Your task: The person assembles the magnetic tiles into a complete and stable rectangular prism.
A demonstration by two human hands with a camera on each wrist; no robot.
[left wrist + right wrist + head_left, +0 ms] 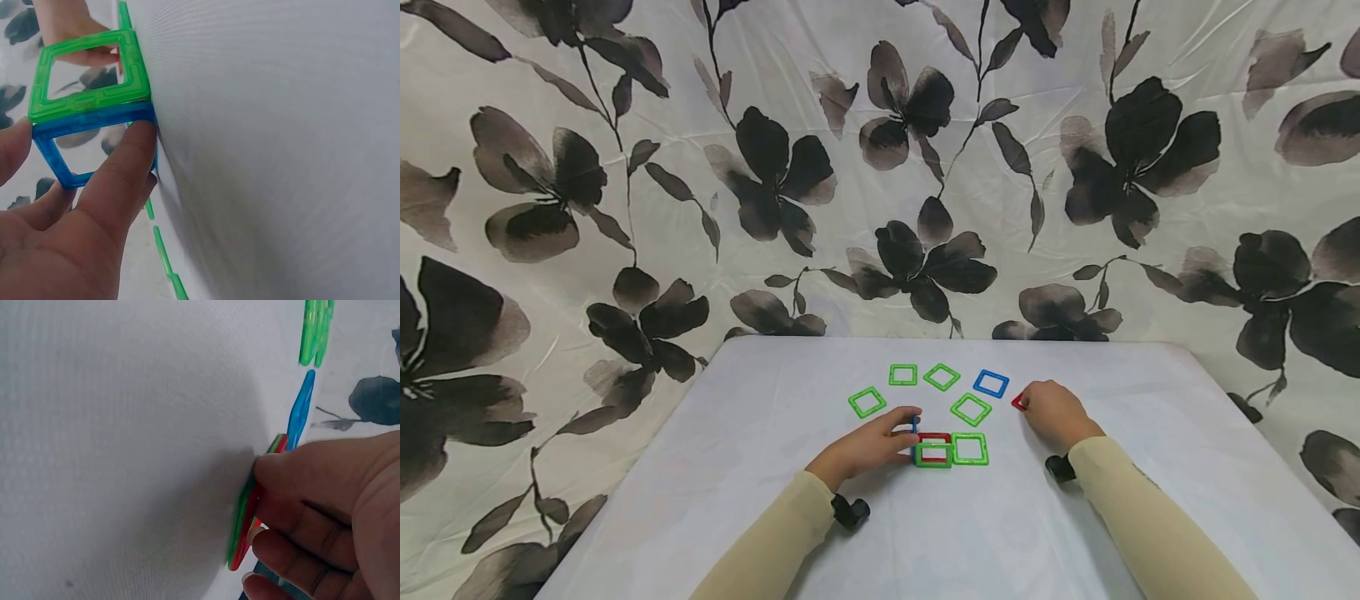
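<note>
Blue wall (pixel 94 119) is gripped by the left hand (pixel 872 444), upright beside the green wall (pixel 87 101), red base (pixel 935 436) right of that hand. Right hand (pixel 1058 412) pinches a red tile (pixel 1018 402). Two walls look done; loose green tiles (pixel 903 383) and a blue tile (pixel 987 392) lie unused ahead of and between the hands.

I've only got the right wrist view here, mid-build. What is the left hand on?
Observer: The left hand holds an upright blue square.
Operator: Is that square up against anything?
Observer: Yes, one edge meets the edge of a standing green square.
Operator: My view shows green edges overlapping. How many green squares lie apart from that build?
Observer: The head view shows four loose green squares on the table.
</note>
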